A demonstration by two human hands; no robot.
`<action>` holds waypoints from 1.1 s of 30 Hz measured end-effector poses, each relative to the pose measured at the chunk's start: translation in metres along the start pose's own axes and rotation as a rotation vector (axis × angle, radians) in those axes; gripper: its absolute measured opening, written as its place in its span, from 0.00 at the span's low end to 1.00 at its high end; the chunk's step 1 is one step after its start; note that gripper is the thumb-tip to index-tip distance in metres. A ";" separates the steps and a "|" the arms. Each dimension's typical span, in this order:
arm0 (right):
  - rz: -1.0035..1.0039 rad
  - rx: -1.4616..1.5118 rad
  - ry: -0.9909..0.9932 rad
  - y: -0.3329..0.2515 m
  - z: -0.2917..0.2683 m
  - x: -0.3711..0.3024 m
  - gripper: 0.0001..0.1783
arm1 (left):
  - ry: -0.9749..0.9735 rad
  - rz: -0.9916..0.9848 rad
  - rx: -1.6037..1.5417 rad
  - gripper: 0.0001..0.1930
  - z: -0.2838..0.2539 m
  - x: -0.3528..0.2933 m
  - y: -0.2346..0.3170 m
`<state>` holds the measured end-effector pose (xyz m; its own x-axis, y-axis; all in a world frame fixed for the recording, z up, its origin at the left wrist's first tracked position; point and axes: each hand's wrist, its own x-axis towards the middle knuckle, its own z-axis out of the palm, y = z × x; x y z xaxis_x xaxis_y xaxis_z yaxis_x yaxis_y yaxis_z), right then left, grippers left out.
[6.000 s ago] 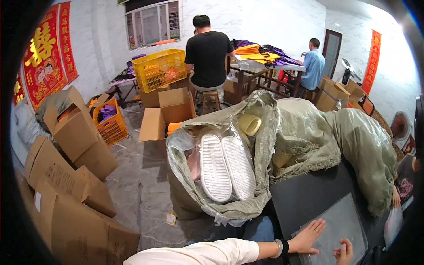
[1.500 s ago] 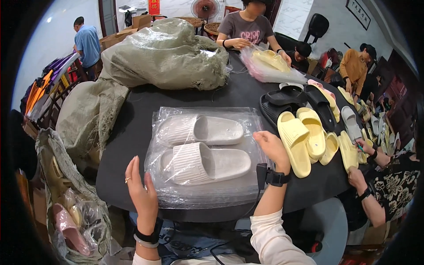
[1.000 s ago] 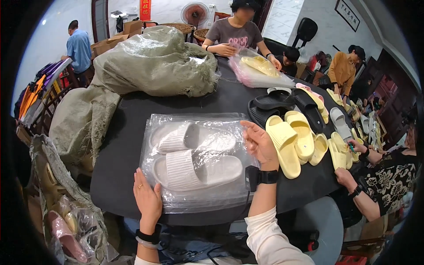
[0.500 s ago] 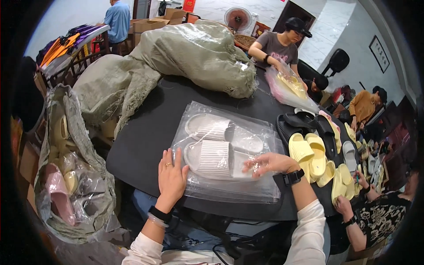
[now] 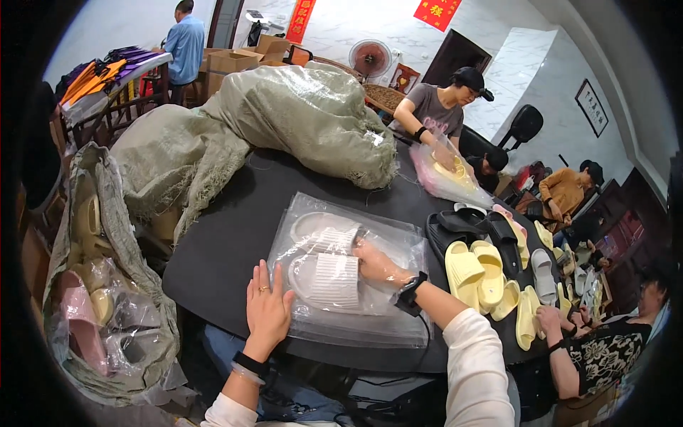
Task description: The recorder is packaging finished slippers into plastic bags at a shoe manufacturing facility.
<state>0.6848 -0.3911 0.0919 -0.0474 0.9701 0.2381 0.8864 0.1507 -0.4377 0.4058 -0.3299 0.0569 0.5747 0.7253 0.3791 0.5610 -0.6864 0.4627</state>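
Note:
A pair of white ribbed slide slippers (image 5: 324, 281) lies side by side with clear plastic bags (image 5: 395, 327) on the dark table. My left hand (image 5: 269, 307) is open, its fingers stretched out at the near left edge of the bags beside the nearer slipper. Over the slippers reaches my right hand (image 5: 383, 265), fingers curled and closed at the strap edge of the farther slipper. Its fingertips are partly hidden. Whether this hand is inside the top bag or over it, I cannot tell.
Several yellow slippers (image 5: 466, 274) and black slippers (image 5: 455, 228) lie to the right. A large woven sack (image 5: 306, 117) covers the table's far side; an open sack (image 5: 160, 285) with bagged slippers stands left. Across the table a person handles a plastic bag (image 5: 448, 178); another person's hand (image 5: 549, 319) is at right.
My right hand has moved left and farther away, from the bags' right part onto the slippers, and its fingers have curled. The left hand stays stretched by the bags. The whole view has shifted slightly.

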 end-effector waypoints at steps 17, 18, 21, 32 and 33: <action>0.403 -0.463 -0.002 -0.011 -0.136 -0.128 0.14 | -0.056 -0.032 0.038 0.36 0.002 0.000 0.002; 0.493 -0.536 0.001 -0.013 -0.148 -0.138 0.14 | -0.052 -0.022 0.044 0.40 0.001 0.000 0.003; 0.677 -0.707 0.104 -0.016 -0.184 -0.165 0.16 | -0.057 -0.009 0.066 0.48 0.002 0.000 0.002; 0.473 -0.186 0.583 -0.068 -0.186 -0.105 0.13 | -0.052 -0.011 0.076 0.53 -0.004 0.003 0.006; 0.419 -0.188 0.582 -0.063 -0.164 -0.095 0.13 | -0.051 0.009 0.071 0.53 -0.004 0.005 0.010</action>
<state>0.7088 -0.5239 0.2394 0.5179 0.6737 0.5272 0.8428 -0.2963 -0.4493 0.4115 -0.3326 0.0668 0.6086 0.7167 0.3405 0.5957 -0.6962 0.4006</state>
